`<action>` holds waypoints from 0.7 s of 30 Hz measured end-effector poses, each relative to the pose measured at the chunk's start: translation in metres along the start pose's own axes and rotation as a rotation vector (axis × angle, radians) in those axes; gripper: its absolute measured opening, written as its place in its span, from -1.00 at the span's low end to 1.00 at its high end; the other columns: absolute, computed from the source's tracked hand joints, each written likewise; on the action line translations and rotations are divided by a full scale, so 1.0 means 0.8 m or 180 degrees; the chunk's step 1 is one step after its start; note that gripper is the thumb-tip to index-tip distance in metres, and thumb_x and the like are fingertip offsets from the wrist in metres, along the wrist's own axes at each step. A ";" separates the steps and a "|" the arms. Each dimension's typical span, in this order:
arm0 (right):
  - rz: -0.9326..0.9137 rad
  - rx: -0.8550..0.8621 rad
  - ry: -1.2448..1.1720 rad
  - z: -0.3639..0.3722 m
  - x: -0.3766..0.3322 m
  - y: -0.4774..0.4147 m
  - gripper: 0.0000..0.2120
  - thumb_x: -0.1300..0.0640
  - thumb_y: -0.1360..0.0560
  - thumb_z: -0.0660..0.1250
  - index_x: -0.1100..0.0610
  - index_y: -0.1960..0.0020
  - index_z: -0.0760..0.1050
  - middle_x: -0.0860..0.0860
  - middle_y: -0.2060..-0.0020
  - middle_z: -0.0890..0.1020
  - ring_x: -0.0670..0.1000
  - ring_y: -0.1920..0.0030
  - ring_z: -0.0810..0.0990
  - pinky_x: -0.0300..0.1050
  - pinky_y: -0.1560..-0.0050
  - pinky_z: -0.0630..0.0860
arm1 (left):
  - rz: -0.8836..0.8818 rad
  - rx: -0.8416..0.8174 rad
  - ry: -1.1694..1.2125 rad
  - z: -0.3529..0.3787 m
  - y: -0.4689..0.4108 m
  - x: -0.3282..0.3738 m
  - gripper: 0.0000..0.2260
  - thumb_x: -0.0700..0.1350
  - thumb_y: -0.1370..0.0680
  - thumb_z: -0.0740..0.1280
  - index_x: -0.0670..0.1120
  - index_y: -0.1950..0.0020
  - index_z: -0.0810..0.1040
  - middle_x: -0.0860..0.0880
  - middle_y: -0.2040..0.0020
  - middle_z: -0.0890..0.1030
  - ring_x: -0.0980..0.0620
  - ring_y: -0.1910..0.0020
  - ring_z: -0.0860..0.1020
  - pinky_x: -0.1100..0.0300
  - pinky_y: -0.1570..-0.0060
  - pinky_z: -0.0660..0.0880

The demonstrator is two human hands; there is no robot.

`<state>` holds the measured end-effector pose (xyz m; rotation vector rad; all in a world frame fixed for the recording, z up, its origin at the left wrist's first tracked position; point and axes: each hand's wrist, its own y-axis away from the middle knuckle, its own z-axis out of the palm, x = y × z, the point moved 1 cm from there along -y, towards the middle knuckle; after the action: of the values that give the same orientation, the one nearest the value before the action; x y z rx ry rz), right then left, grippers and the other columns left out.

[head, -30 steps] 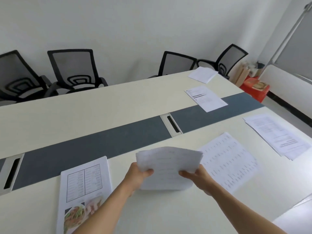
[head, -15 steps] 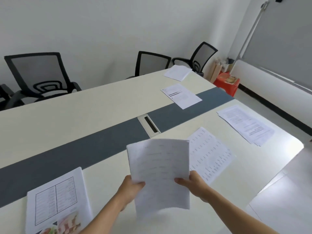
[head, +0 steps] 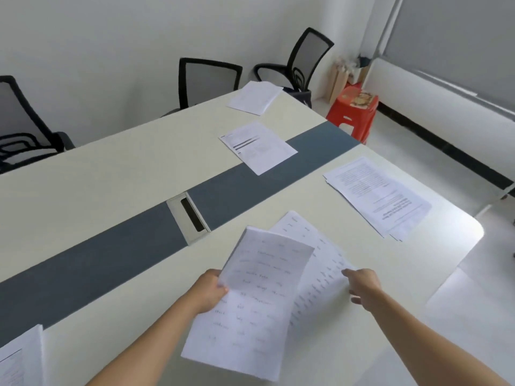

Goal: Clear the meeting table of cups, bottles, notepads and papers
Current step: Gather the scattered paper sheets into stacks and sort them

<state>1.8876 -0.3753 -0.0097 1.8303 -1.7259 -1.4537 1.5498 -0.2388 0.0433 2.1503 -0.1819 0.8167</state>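
My left hand [head: 206, 291] grips a stack of printed sheets [head: 256, 299] by its left edge, held above the near side of the cream meeting table [head: 111, 168]. My right hand [head: 362, 288] is off the stack, fingers apart, touching the right edge of a printed sheet [head: 315, 246] that lies flat on the table and is partly hidden under the held stack. More papers lie around: a stack near the right end [head: 376, 195], a sheet on the grey centre strip [head: 257, 146], a sheet at the far corner [head: 255, 97], and one at the near left edge [head: 21, 358].
A cable hatch [head: 189, 217] sits in the grey strip. Black mesh chairs [head: 209, 79] stand along the far side and one at the far end [head: 306, 57]. A red plastic stool [head: 354, 112] stands on the floor past the table's right end.
My right hand let go of the held stack and moved right onto the sheet lying on the table. The view swung right, so the left menu sheet is nearly out of frame.
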 end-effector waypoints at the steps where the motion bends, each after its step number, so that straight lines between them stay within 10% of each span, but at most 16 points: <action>1: 0.0115 -0.0048 -0.0224 -0.001 0.000 0.001 -0.65 0.06 -0.48 0.39 0.32 -0.09 0.50 0.16 0.16 0.55 0.23 0.07 0.63 -0.02 0.21 0.54 | 0.0012 0.0018 -0.0182 0.000 -0.021 0.012 -0.85 -0.24 -0.55 0.22 -0.06 0.01 0.56 -0.06 0.06 0.61 -0.14 -0.02 0.61 0.24 0.16 0.48; 7: 0.0924 -0.0674 -0.1330 -0.015 0.004 0.004 -0.67 0.06 -0.51 0.41 0.26 -0.09 0.39 0.24 -0.01 0.53 0.23 0.07 0.62 0.21 0.02 0.60 | 0.0007 0.0267 -0.1420 0.034 -0.141 0.063 -0.63 -0.22 -0.58 0.15 -0.16 -0.40 0.41 -0.09 -0.43 0.27 -0.10 -0.39 0.34 0.12 -0.27 0.38; 11: 0.0951 -0.0968 -0.1655 0.001 -0.011 -0.002 -0.61 0.01 -0.48 0.44 0.27 -0.09 0.41 0.23 -0.05 0.57 0.19 -0.04 0.63 0.27 -0.16 0.54 | -0.0107 0.0365 -0.1765 0.072 -0.149 0.065 -0.67 -0.25 -0.54 0.17 -0.18 -0.29 0.48 -0.07 -0.57 0.06 -0.06 -0.52 0.12 0.07 -0.30 0.37; 16: 0.0538 -0.1282 -0.1247 0.025 -0.051 -0.011 -0.82 0.09 -0.41 0.50 0.16 0.21 0.54 0.00 0.39 0.54 0.03 0.32 0.50 -0.05 0.08 0.48 | -0.0163 0.0658 -0.1239 0.079 -0.126 0.044 -0.72 -0.22 -0.50 0.29 -0.20 -0.21 0.52 -0.05 -0.36 0.33 -0.07 -0.25 0.38 0.11 -0.11 0.45; 21: -0.0530 -0.1080 0.0182 0.049 -0.039 -0.009 -0.84 0.13 -0.27 0.54 0.14 0.19 0.65 0.05 0.16 0.72 0.09 0.16 0.67 -0.04 0.11 0.65 | -0.0708 0.0712 0.0168 0.101 -0.093 0.033 -0.90 -0.26 -0.41 0.32 -0.14 0.24 0.41 -0.06 0.19 0.47 -0.06 0.34 0.43 0.24 0.41 0.36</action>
<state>1.8678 -0.3296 -0.0186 1.8403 -1.2328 -1.6221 1.6390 -0.2455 -0.0259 2.3022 0.1815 0.7928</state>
